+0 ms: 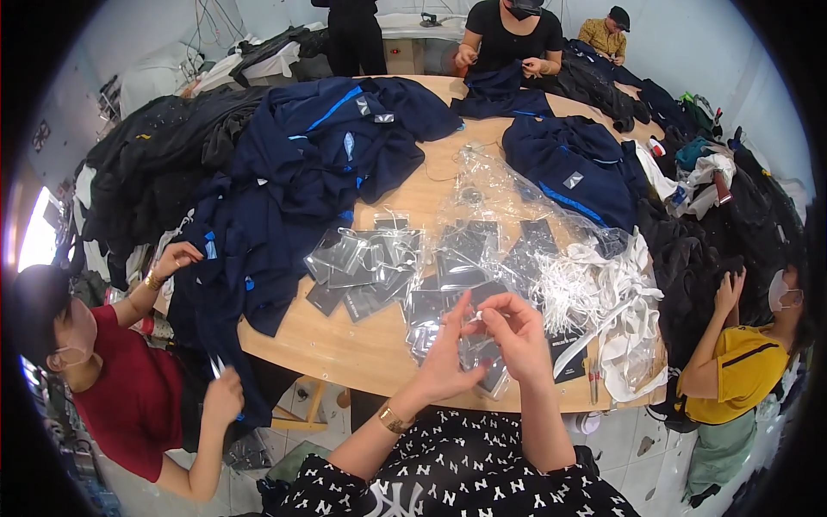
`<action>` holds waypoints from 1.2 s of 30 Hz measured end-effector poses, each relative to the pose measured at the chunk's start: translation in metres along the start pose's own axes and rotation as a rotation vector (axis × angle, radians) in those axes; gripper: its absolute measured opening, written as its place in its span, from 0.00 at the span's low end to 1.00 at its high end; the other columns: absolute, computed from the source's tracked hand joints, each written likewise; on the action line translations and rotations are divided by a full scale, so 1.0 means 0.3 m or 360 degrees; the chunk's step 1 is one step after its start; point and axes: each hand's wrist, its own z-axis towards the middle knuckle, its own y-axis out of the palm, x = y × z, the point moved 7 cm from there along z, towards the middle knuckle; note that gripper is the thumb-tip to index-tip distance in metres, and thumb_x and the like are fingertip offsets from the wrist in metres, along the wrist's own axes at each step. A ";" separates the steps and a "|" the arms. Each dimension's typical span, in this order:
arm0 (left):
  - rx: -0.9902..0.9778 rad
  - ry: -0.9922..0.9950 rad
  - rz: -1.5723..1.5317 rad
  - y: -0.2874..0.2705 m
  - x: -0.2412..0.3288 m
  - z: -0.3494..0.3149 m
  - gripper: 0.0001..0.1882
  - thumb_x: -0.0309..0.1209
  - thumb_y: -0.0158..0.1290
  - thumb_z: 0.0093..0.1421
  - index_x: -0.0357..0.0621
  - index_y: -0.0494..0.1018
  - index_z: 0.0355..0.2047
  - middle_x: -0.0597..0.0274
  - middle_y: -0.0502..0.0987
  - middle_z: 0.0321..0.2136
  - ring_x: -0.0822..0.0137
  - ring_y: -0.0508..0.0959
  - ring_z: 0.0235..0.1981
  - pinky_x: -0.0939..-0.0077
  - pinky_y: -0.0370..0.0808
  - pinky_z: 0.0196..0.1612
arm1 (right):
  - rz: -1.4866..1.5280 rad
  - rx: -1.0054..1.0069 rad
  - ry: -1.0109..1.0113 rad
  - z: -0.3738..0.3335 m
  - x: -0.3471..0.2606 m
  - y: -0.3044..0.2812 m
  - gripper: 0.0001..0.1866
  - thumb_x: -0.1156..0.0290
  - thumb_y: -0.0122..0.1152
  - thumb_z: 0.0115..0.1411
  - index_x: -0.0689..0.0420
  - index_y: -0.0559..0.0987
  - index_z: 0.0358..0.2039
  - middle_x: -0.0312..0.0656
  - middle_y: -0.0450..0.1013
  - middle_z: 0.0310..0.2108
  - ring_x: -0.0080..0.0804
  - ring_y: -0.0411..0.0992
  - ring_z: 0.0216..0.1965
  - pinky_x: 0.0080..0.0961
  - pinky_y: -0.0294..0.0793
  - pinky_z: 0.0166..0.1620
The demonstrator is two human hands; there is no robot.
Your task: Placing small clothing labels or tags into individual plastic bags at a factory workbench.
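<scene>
Above the table's near edge my two hands are raised close together. My right hand pinches a small white piece, seemingly the end of a tag string, between thumb and fingertips. Beside it my left hand has its fingers stretched upward and its thumb apart, the fingertips close to that white piece. Under and behind the hands lie black hang tags in clear plastic sleeves. Another loose pile of sleeved tags is farther left. A heap of white tag strings sits to the right of my hands.
White fabric strips and thin tweezers-like tools lie at the table's right edge. Clear plastic film spreads behind the tags. Navy garments cover the left; another navy garment lies far right. Co-workers sit left, right and opposite.
</scene>
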 end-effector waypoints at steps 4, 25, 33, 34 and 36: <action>-0.0358 -0.0443 0.0500 -0.093 -0.106 0.017 0.46 0.39 0.59 0.44 0.46 0.46 0.60 0.40 0.62 0.49 0.47 0.62 0.50 0.57 0.59 0.52 | -0.0392 0.0262 -0.0182 0.017 -0.003 -0.102 0.07 0.77 0.52 0.56 0.63 0.71 0.36 0.39 0.71 0.31 0.24 0.71 0.33 0.18 0.70 0.37; 0.0452 -0.0643 0.1817 -0.250 -0.414 0.163 0.35 0.48 0.47 0.54 0.45 0.53 0.58 0.37 0.47 0.58 0.41 0.40 0.61 0.40 0.41 0.56 | -0.2040 0.0731 -0.0345 0.019 0.161 -0.454 0.09 0.74 0.55 0.49 0.58 0.75 0.34 0.46 0.69 0.33 0.44 0.65 0.39 0.35 0.64 0.44; -0.0313 0.0099 0.1385 0.258 -0.277 0.160 0.32 0.49 0.49 0.52 0.42 0.62 0.52 0.42 0.57 0.54 0.43 0.51 0.59 0.48 0.47 0.58 | -0.2316 0.0905 -0.0386 0.001 0.122 -0.484 0.08 0.75 0.54 0.49 0.57 0.76 0.31 0.43 0.69 0.32 0.42 0.65 0.38 0.34 0.63 0.42; -0.0374 0.0063 0.1435 0.270 -0.286 0.141 0.33 0.50 0.48 0.53 0.42 0.61 0.53 0.42 0.57 0.55 0.43 0.51 0.59 0.47 0.47 0.57 | -0.2317 0.0910 -0.0382 -0.002 0.113 -0.494 0.08 0.75 0.54 0.49 0.57 0.76 0.31 0.43 0.69 0.32 0.42 0.65 0.38 0.34 0.63 0.42; -0.0516 -0.0087 0.1484 0.278 -0.325 0.109 0.36 0.54 0.44 0.53 0.43 0.58 0.56 0.43 0.56 0.56 0.43 0.52 0.58 0.44 0.46 0.57 | -0.2338 0.0907 -0.0463 0.010 0.092 -0.499 0.09 0.75 0.54 0.48 0.55 0.76 0.32 0.43 0.68 0.33 0.40 0.64 0.40 0.35 0.62 0.43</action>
